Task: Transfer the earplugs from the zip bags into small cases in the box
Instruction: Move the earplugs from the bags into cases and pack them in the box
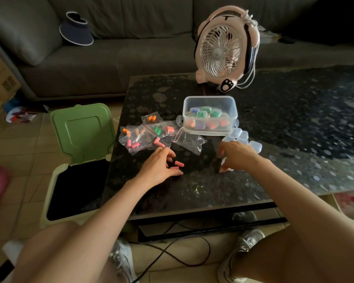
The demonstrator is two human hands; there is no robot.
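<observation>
Several zip bags with orange, pink and green earplugs lie on the dark table, left of a clear box holding filled small cases. Empty clear cases are piled to the right of the box. Two pink earplugs lie loose on the table by the fingertips of my left hand, which curls over them. My right hand reaches down with fingers bent around a small clear case on the table, mostly hidden under the hand. An emptied bag lies between the hands and the box.
A pink desk fan stands at the back of the table. A bin with a raised green lid sits left of the table. A grey sofa with a visor hat is behind. Cables run under the table.
</observation>
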